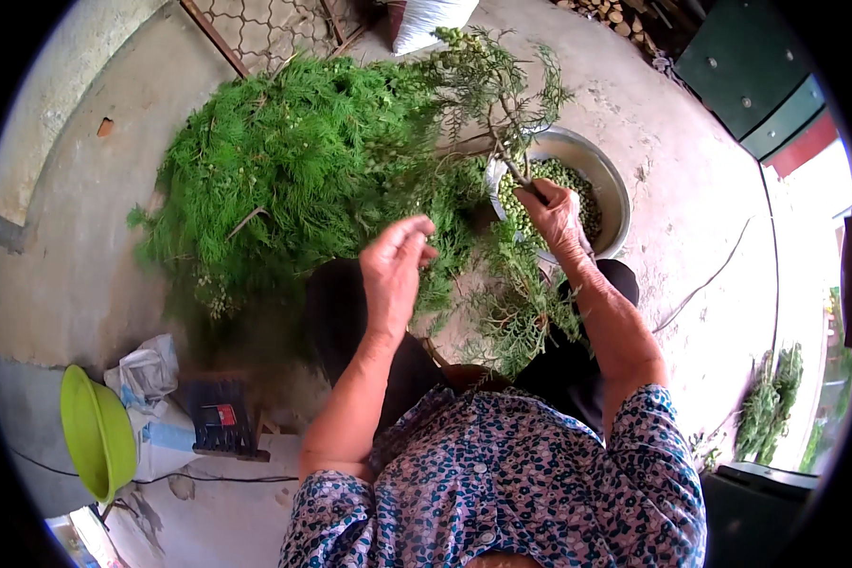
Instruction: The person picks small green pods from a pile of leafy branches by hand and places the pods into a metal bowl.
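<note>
My right hand (554, 218) is closed round the woody stem of a cut evergreen branch (506, 123). Green sprays of the branch spread upward and away from me. Under that hand stands a round metal basin (618, 194) holding many small green seed cones (577, 185). My left hand (395, 265) hovers left of the basin, above the edge of a big heap of green cuttings (284, 161). Its fingers are curled in toward the thumb; whatever they may hold is too small to make out. More sprigs (521, 303) lie between my knees.
A lime-green plastic tub (99, 435) stands on edge at the lower left, beside pale sacks (151, 407) and a dark crate-like object (220, 417). A white sack (431, 24) is at the far side. Firewood (615, 14) and a green cabinet (743, 66) stand far right.
</note>
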The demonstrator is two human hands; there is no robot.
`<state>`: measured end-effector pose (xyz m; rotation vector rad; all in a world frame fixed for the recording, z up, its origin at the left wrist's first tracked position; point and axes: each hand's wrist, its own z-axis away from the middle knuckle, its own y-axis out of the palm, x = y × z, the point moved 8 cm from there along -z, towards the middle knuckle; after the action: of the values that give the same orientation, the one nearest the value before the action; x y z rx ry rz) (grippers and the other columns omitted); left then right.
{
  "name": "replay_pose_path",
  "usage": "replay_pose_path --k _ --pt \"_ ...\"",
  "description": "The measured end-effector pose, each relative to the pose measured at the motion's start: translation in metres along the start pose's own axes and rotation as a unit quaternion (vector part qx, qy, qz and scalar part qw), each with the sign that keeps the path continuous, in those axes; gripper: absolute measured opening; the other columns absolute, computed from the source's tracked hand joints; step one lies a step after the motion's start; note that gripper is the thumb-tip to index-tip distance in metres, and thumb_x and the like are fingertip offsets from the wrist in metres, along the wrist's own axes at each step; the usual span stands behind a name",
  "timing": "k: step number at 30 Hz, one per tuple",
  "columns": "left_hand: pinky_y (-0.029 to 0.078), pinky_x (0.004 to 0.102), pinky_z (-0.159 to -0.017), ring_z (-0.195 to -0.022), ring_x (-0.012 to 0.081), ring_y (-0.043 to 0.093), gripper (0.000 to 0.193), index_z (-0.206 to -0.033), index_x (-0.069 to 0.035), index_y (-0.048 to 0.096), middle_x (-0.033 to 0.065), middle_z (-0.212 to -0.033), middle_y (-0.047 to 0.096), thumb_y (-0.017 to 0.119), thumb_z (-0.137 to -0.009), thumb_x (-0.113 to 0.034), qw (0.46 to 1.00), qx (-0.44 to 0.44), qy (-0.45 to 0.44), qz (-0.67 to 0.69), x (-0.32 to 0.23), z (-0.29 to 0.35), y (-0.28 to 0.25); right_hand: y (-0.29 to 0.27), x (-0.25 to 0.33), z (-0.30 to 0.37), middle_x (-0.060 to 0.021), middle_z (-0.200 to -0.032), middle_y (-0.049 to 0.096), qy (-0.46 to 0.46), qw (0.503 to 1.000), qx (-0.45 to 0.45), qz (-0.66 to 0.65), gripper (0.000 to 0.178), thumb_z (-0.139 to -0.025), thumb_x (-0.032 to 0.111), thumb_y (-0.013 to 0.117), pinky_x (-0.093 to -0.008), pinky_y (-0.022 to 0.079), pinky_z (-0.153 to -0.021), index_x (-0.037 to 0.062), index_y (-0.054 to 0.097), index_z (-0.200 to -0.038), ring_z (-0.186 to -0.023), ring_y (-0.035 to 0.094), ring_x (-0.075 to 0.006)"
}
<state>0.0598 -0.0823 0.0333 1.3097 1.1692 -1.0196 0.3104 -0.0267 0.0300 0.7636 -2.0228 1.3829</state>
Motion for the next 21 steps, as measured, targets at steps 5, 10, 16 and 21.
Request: replay_pose_path --k 5,10,16,21 --pt "0.048 0.0226 -0.062 -0.070 0.0133 0.059 0.019 -0.101 0.003 0.056 0.0101 -0.090 0.062 0.049 -0.085 -0.004 0.996 -0.005 -0.019 0.089 -0.022 -0.053 0.005 0.018 -0.003 0.002 -0.0102 -0.050 0.046 0.006 0.997 0.005 -0.074 0.028 -0.072 0.024 0.067 -0.0315 0.035 -0.045 0.0023 0.052 -0.063 -0.043 0.040 -0.0134" --pt "0.049 0.0252 -0.066 -0.075 0.0168 0.060 0.019 -0.101 0.005 0.054 0.0126 -0.091 0.061 0.049 -0.084 -0.003 0.989 0.026 -0.007 0.147 -0.050 -0.090 0.025 0.022 0.030 0.000 -0.0138 -0.057 0.053 -0.031 0.998 0.003 -0.054 0.022 -0.072 0.023 0.067 -0.0338 0.040 -0.049 0.0033 0.057 -0.069 -0.048 0.051 -0.0243" --pt "0.048 0.0288 -0.074 -0.082 0.0202 0.059 0.023 -0.107 0.005 0.051 0.0140 -0.096 0.060 0.047 -0.087 -0.005 0.986 0.075 -0.058 0.140 -0.040 -0.125 0.035 0.038 0.053 -0.009 -0.0111 -0.059 0.053 -0.140 0.989 -0.033 -0.038 0.020 -0.070 0.021 0.068 -0.0377 0.042 -0.053 0.0042 0.056 -0.067 -0.058 0.055 -0.0287" --pt "0.050 0.0271 -0.065 -0.076 0.0200 0.059 0.022 -0.104 0.006 0.052 0.0133 -0.092 0.058 0.051 -0.085 -0.005 0.975 0.021 -0.049 0.215 -0.035 -0.146 0.029 0.051 0.060 -0.013 -0.0067 -0.059 0.054 -0.208 0.975 -0.069 -0.015 0.019 -0.068 0.022 0.069 -0.0368 0.042 -0.056 0.0073 0.057 -0.066 -0.058 0.055 -0.0258"
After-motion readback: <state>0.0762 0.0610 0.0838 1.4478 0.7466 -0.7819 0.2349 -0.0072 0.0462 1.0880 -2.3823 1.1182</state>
